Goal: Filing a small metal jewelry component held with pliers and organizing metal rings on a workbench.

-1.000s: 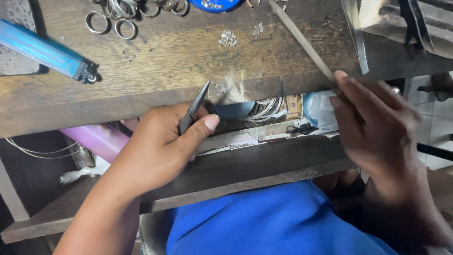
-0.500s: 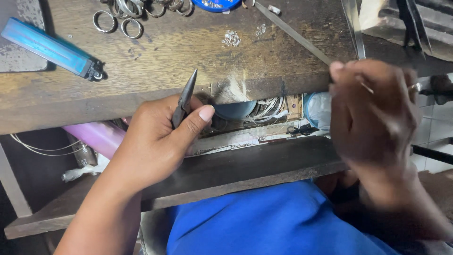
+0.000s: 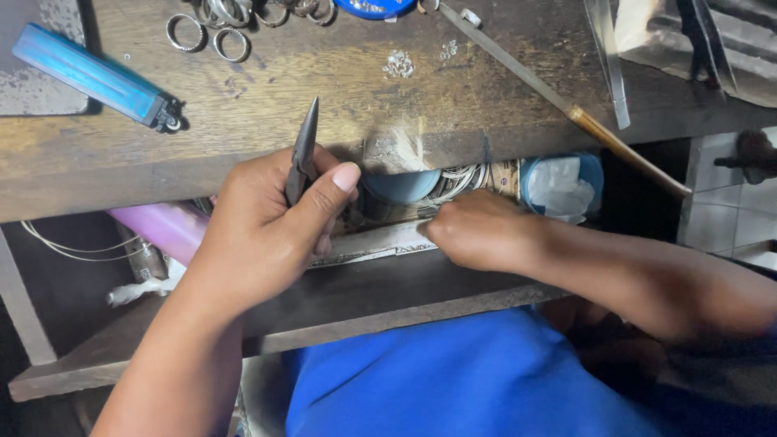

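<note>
Pliers [image 3: 303,154] stand gripped in my left hand [image 3: 267,235], tips up at frame centre, kept ready. My right hand [image 3: 477,235] reaches into the open drawer [image 3: 380,243] below the workbench [image 3: 243,97]; whether its fingers grasp something, I cannot tell.

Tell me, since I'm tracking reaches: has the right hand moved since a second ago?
Yes. The right hand has dropped from the file on the bench top down and leftward into the shelf below its edge.

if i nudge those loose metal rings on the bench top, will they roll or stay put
The metal rings lie flat on the rough wooden bench, so they would probably slide rather than roll. They look thin and rigid, likely light, and easily scattered. Tipped on edge, they might roll.
</note>
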